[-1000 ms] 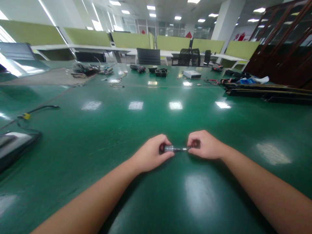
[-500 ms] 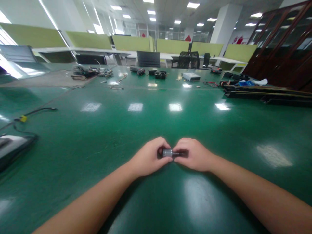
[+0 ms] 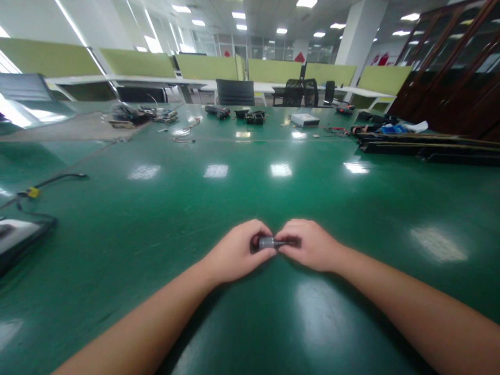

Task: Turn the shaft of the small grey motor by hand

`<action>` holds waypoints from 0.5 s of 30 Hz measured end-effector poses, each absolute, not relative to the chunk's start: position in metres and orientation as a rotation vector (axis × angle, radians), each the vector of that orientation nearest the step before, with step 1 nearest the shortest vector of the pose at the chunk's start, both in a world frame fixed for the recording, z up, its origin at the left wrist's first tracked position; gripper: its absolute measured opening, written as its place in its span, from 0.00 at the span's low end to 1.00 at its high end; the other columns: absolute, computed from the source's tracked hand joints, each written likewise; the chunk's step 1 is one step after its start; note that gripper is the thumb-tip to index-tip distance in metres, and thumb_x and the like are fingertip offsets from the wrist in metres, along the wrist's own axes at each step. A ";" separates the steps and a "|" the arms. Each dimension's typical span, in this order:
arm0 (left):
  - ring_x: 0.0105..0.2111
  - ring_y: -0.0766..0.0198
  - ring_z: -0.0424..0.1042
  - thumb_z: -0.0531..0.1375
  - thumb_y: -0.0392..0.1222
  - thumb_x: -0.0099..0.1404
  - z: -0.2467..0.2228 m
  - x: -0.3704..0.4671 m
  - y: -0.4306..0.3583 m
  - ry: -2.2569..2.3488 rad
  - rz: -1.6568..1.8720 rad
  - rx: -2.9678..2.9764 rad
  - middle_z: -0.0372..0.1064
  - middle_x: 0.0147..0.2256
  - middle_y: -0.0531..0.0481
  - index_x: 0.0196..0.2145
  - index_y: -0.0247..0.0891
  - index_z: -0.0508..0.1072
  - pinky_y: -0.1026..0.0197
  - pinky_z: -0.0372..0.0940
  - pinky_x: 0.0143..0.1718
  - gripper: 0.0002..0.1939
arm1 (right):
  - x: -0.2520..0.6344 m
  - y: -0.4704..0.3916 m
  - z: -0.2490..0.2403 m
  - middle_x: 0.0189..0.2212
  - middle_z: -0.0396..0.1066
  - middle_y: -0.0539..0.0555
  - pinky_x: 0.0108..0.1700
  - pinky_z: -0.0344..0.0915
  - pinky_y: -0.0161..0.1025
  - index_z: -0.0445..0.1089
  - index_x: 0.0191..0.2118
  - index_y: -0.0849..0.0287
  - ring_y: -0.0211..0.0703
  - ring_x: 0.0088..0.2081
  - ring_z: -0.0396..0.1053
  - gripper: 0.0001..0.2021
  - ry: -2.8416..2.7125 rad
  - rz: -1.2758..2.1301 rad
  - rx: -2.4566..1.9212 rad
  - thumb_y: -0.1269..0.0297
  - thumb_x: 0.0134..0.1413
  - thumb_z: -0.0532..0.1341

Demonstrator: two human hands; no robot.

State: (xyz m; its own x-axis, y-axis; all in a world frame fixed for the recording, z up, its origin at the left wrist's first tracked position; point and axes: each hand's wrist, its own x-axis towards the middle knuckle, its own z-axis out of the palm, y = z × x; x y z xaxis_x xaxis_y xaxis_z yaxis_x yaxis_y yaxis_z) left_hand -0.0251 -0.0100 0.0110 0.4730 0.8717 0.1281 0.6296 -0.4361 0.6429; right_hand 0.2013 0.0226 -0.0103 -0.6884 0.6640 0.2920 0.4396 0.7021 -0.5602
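Cylinder (image 3: 266, 242) of grey metal, a single one, lies between two hands; whether it rests on the worktop (image 3: 195, 203) or just above it cannot be told. The left hand (image 3: 235, 253) curls round the left side of the cylinder, pinching it between thumb and fingers; the right hand (image 3: 314, 245), to the right of the cylinder, pinches the one thin shaft (image 3: 288, 242) that runs out of its right end. Compared with a second ago, the right hand has come in along the shaft: then it gripped the far tip, leaving a bare length in sight; now the two hands nearly meet beside the cylinder, and whether they touch is unclear. Against half a second ago, the hold looks much the same. Well to the left of the cylinder are one device (image 3: 23, 229) with a pale top, cut off by the view's edge, and one dark cable (image 3: 58, 179) bearing one yellow piece (image 3: 33, 192). Far beyond the cylinder stand one white box (image 3: 304, 120) and, past that, several chairs, one of them a dark-backed chair (image 3: 235, 92).
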 end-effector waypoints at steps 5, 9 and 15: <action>0.33 0.62 0.70 0.65 0.43 0.62 0.010 -0.026 -0.009 1.247 0.627 2.190 0.70 0.35 0.52 0.40 0.39 0.72 0.61 0.63 0.34 0.10 | 0.202 0.023 -0.011 0.36 0.76 0.52 0.43 0.63 0.39 0.77 0.41 0.56 0.42 0.39 0.71 0.07 -2.451 0.602 -0.820 0.68 0.56 0.66; 0.34 0.62 0.70 0.65 0.43 0.61 0.009 -0.026 -0.009 1.247 0.622 2.184 0.70 0.35 0.52 0.40 0.39 0.72 0.61 0.64 0.34 0.11 | 0.202 0.022 -0.008 0.37 0.77 0.52 0.45 0.63 0.40 0.77 0.41 0.56 0.42 0.40 0.71 0.07 -2.470 0.584 -0.802 0.68 0.56 0.66; 0.33 0.62 0.70 0.65 0.43 0.61 0.010 -0.025 -0.010 1.250 0.612 2.173 0.69 0.34 0.51 0.40 0.39 0.72 0.61 0.64 0.34 0.10 | 0.202 0.020 -0.005 0.36 0.77 0.52 0.44 0.63 0.40 0.77 0.40 0.57 0.42 0.39 0.71 0.06 -2.470 0.586 -0.798 0.67 0.55 0.66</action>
State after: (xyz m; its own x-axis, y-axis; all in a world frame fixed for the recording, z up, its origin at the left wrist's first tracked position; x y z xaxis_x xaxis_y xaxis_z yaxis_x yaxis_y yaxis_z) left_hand -0.0246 -0.0097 0.0101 0.4628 0.8794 0.1114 0.6272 -0.4136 0.6600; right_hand 0.2023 0.0202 -0.0054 -0.7169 0.6270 0.3048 0.4233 0.7389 -0.5242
